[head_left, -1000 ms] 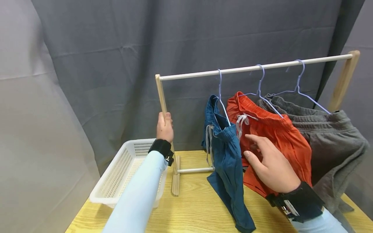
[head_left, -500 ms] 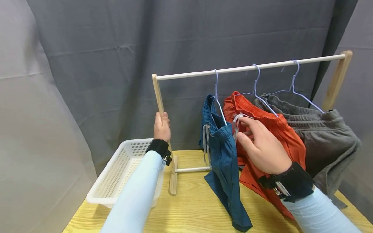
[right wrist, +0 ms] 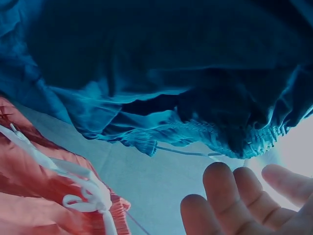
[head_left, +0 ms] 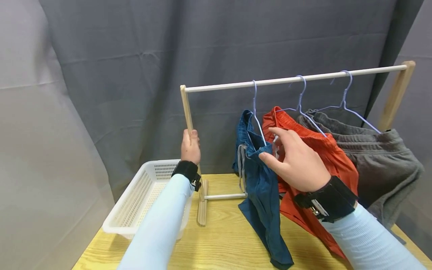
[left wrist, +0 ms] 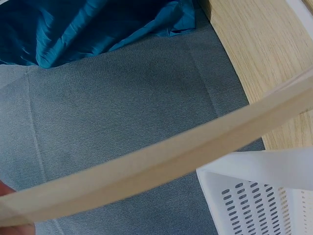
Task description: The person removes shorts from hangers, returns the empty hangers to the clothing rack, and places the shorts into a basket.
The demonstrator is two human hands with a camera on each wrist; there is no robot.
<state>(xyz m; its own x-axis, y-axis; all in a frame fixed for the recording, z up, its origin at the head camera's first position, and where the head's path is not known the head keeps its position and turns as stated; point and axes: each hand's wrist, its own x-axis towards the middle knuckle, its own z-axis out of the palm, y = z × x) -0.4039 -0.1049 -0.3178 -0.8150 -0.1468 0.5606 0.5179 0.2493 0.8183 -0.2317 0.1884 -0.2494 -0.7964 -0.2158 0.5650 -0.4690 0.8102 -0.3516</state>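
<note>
My left hand [head_left: 191,147] grips the wooden side post [head_left: 186,108] of a garment rack. In the left wrist view that post [left wrist: 156,154] slants across, and a bit of the hand shows at the lower left. My right hand [head_left: 298,159] is beside the waistband of blue drawstring pants [head_left: 261,187], thumb and fingers spread apart with nothing between them. The pants hang edge-on from a lilac hanger [head_left: 254,101]. The right wrist view has the fingers [right wrist: 220,188] just below the gathered blue waistband [right wrist: 254,142]. Behind the hand, red pants [head_left: 341,168] are partly covered.
Grey pants [head_left: 381,157] hang at the right, near the other post [head_left: 396,97]. A white rail [head_left: 219,87] carries all the hangers. On the wooden table [head_left: 219,243], a white perforated basket [head_left: 126,210] stands left of the rack. Grey cloth [head_left: 118,56] closes off the back.
My right hand has moved left and up from in front of the red pants to the blue waistband, its thumb and fingers spreading wider. The left hand keeps its grip on the post.
</note>
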